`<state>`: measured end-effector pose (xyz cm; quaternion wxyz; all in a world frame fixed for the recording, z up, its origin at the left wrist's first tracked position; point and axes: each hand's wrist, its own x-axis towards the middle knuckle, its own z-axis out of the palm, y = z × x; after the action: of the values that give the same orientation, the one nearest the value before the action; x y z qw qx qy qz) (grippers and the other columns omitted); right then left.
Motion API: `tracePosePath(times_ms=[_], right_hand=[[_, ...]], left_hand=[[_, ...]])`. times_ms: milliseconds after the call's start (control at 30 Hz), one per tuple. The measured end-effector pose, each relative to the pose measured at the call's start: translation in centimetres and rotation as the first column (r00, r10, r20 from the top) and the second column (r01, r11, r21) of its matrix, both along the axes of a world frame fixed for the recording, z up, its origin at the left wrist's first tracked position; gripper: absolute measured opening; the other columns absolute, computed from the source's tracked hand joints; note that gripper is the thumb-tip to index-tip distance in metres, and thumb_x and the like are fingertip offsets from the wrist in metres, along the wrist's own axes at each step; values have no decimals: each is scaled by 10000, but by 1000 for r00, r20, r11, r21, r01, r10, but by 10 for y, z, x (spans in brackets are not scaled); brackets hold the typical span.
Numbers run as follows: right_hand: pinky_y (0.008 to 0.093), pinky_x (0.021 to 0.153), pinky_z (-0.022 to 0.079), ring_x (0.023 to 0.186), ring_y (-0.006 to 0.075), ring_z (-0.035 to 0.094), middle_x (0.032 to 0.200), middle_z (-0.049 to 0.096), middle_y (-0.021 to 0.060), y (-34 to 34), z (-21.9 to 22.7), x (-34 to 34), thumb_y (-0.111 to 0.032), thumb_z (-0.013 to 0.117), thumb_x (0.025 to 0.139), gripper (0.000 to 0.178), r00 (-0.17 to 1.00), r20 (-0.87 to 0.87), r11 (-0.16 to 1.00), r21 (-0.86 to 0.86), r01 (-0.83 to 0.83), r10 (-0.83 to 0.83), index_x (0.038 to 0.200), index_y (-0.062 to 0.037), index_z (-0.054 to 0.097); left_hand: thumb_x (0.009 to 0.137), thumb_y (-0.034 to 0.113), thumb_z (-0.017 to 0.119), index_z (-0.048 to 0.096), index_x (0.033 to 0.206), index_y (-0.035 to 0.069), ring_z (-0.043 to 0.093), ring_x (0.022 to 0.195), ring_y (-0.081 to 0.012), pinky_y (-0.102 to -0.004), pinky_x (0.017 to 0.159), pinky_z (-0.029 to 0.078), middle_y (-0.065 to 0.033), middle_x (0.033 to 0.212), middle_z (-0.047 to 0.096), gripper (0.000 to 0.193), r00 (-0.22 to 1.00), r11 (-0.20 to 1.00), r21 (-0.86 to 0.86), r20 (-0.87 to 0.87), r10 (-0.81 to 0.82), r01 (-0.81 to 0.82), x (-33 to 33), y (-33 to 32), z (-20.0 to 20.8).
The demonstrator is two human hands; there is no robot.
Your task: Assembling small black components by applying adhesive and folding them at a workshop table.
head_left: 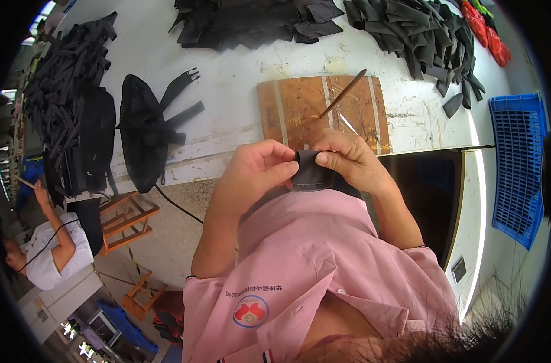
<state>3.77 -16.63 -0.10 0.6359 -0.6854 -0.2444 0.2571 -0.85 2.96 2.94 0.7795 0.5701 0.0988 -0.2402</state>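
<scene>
A small piece of black fabric (312, 177) with a stitched lower edge is pinched between both hands, close to my body at the table's front edge. My left hand (260, 169) grips its upper left corner with thumb and fingers. At the upper right, my right hand (351, 162) presses its thumb against the same piece. Just beyond the hands lies a brown board (293, 109) with pale strips across it. On the board rest a slim brown pointed stick (344, 94) and a thin whitish tool (349, 125) near my right knuckles.
Black strips (70, 78) heap up at the left, beside a black pouch with a buckle strap (143, 133). Black fabric pieces (257, 24) and another pile (417, 36) lie at the back. A blue crate (517, 166) stands right. Another person (55, 248) sits at far left.
</scene>
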Motion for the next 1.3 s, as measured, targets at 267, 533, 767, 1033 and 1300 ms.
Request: tracePosePath(times_ms=[267, 533, 767, 1033, 1300], right_hand=[[287, 674, 398, 744, 204, 496, 749, 518, 67, 3, -1, 6, -62, 560, 784, 61, 990, 128, 998, -39, -55, 60, 811, -8, 556], [338, 671, 408, 738, 263, 491, 824, 505, 88, 15, 11, -13, -161, 710, 620, 311, 583, 747, 835, -70, 546, -319, 880, -52, 580], [302, 504, 453, 606, 228, 560, 733, 542, 98, 23, 1, -22, -90, 676, 672, 203, 828, 419, 913, 5, 407, -371, 834, -2, 589], [304, 488, 435, 547, 211, 537, 660, 505, 88, 29, -20, -11, -16, 606, 637, 109, 694, 489, 812, 53, 581, -528, 743, -1, 585], [179, 449, 305, 519, 59, 429, 607, 499, -15, 28, -20, -9, -97, 620, 754, 71, 602, -778, 742, 508, 438, 177, 729, -57, 566]], left_hand=[[736, 0, 626, 584, 837, -21, 531, 571, -54, -162, 540, 441, -27, 718, 592, 112, 1000, 996, 86, -26, -2, 5, 0, -2, -5], [741, -32, 590, 570, 814, -31, 526, 528, -67, -170, 432, 408, -46, 667, 573, 76, 951, 933, 193, 106, 289, -305, -7, -15, -17], [754, -12, 595, 556, 813, -20, 551, 526, -104, -188, 457, 443, -56, 643, 579, 72, 801, 729, 486, 581, 142, -482, -17, -40, -35], [680, -89, 564, 512, 918, -3, 447, 445, -72, -160, 378, 337, -67, 782, 563, 258, 784, 797, 195, 416, 461, -572, 0, -45, -34], [659, -88, 481, 479, 917, -42, 505, 675, -79, -174, 580, 389, -71, 840, 539, 262, 862, 879, -32, 182, 473, -475, 12, -38, -38]])
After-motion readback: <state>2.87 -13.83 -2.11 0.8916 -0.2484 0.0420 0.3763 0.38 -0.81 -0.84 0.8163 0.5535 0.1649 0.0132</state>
